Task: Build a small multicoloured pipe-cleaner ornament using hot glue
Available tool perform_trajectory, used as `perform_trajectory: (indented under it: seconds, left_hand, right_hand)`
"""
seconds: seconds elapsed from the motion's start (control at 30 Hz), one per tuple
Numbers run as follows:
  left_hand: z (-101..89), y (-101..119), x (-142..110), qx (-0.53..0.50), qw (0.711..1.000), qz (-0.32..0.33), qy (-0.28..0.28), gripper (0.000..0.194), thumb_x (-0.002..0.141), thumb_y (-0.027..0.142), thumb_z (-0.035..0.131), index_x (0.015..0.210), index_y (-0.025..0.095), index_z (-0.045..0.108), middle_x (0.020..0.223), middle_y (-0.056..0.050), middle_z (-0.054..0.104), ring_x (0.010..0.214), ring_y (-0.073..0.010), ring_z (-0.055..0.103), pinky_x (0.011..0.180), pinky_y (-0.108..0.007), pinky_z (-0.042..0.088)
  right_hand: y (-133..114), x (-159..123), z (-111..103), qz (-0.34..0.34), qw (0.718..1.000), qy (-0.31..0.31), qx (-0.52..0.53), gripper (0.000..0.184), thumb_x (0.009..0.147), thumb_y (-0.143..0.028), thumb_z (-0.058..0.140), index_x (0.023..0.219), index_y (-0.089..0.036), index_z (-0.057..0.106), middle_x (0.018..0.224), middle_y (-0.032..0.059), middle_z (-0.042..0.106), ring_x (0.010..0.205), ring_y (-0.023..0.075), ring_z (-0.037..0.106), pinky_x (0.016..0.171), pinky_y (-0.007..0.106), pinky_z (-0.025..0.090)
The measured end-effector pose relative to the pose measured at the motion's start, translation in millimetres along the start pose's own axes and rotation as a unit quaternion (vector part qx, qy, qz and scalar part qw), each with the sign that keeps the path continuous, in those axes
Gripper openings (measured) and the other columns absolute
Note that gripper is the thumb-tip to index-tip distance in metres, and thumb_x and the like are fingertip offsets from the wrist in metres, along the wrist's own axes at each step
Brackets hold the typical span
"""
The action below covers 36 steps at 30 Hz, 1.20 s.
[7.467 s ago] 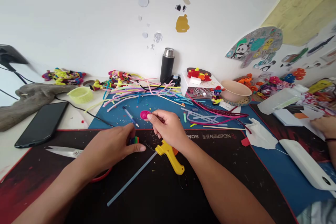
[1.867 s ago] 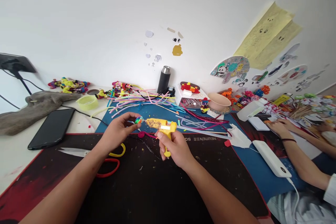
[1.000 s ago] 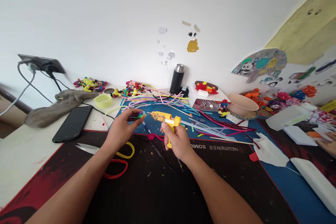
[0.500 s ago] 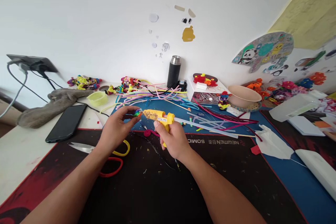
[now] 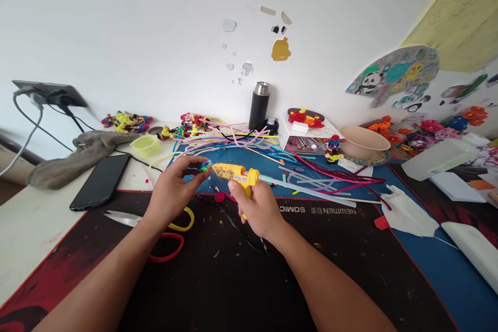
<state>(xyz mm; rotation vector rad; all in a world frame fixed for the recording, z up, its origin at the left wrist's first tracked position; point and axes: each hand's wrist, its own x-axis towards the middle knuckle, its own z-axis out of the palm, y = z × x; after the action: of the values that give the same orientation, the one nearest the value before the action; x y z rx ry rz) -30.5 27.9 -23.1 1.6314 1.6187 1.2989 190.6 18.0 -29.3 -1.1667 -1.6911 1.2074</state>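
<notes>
Mid-frame, the left hand (image 5: 170,189) pinches a small multicoloured fuzzy piece (image 5: 204,166); the right hand (image 5: 260,208) has its fingers clamped round a yellow plastic glue gun (image 5: 233,173)

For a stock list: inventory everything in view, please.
Hot glue gun: one, yellow, centre
Glue stick: one, translucent, in gun's rear
Craft piece: one, multicoloured, at gun's nozzle
Scissors: one pair, red and yellow handles, left
Smartphone: one, black, left
Power strip: one, grey, upper left
Craft stems: many, mixed colours, beyond gun
Vacuum flask: one, black, back centre
Box: one, white, right of flask
Bowl: one, beige, right of box
Plastic bottle: one, translucent, far right
Face mask: one, white, right
Dolls: several, multicoloured, back
Stickers: several, mixed colours, background
Desk mat: one, black, foreground
Left hand: one, bare, on craft piece
Right hand: one, bare, on gun
</notes>
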Motion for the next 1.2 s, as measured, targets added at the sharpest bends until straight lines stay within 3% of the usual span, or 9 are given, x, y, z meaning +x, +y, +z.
perform_trajectory:
  seconds: [0.33,1.2]
  left_hand:
    - [0.9,-4.4,-0.2,0.012,1.000,0.017,-0.008,0.037,0.086,0.052,0.079,0.112,0.027,0.078,0.114,-0.006,0.081,0.097,-0.0290,0.077,0.088,-0.042,0.062]
    - [0.1,-5.4,-1.0,0.006,0.998,0.059,0.011,0.028,0.090,0.045,0.077,0.111,0.027,0.077,0.114,-0.005,0.079,0.093,-0.0247,0.076,0.090,-0.041,0.063]
  right_hand:
    - [-1.2,-1.0,-0.3,-0.011,1.000,-0.001,-0.010,0.053,0.105,-0.064,0.056,0.070,-0.024,0.052,0.048,-0.0033,0.052,0.044,0.0136,0.053,0.051,0.026,0.038]
    - [-1.5,-1.2,-2.0,-0.001,1.000,0.015,-0.013,0.056,0.105,-0.063,0.055,0.066,-0.024,0.052,0.047,-0.0037,0.052,0.041,0.0129,0.055,0.052,0.025,0.043]
